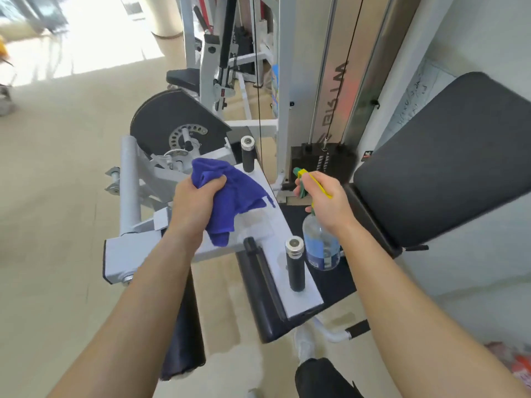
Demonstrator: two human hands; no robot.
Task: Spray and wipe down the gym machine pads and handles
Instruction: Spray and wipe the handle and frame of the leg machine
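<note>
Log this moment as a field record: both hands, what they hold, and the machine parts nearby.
left grip: holds a bunched blue cloth over the white plate
right grip: holds the spray bottle at its trigger head, nozzle aimed away from the person
far handle: black, metal-capped, upright on the plate
near handle: same type, beside the bottle
back pad: large, black, at right

The right edge crops the back pad (448, 156); the right hand (326, 201) half hides the spray bottle (321, 248).
</note>
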